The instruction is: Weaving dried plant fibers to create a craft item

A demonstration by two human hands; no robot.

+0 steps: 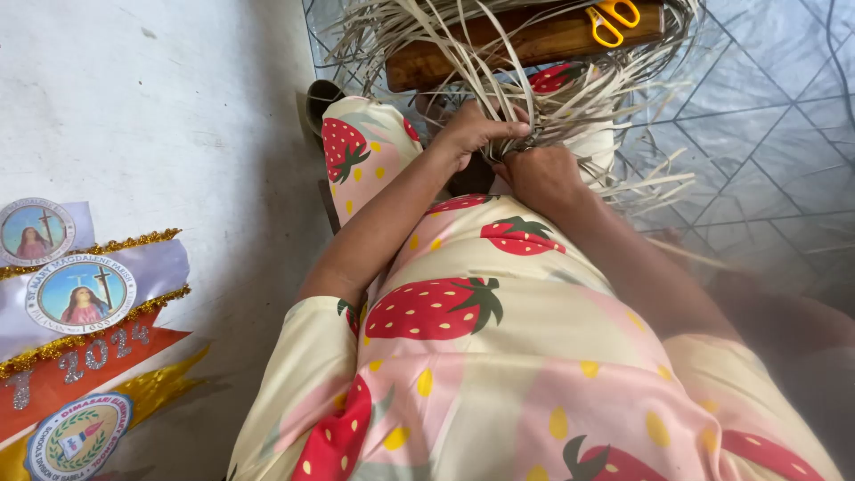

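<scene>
I look down over my strawberry-print dress [499,356] at a tangle of pale dried palm strips [570,80] spread over my knees. My left hand [476,129] pinches a bunch of these strips, fingers closed around them. My right hand [541,174] sits just right of it, its fingers curled into the same bunch of strips, knuckles toward me. The fingertips of both hands are partly hidden by the strips.
A brown wooden block [534,40] lies across the far side with yellow-handled scissors [613,20] on it. Tiled floor [775,125] lies to the right, a white wall [151,107] to the left. Decorated ribbon sashes with round badges [80,330] hang at the lower left.
</scene>
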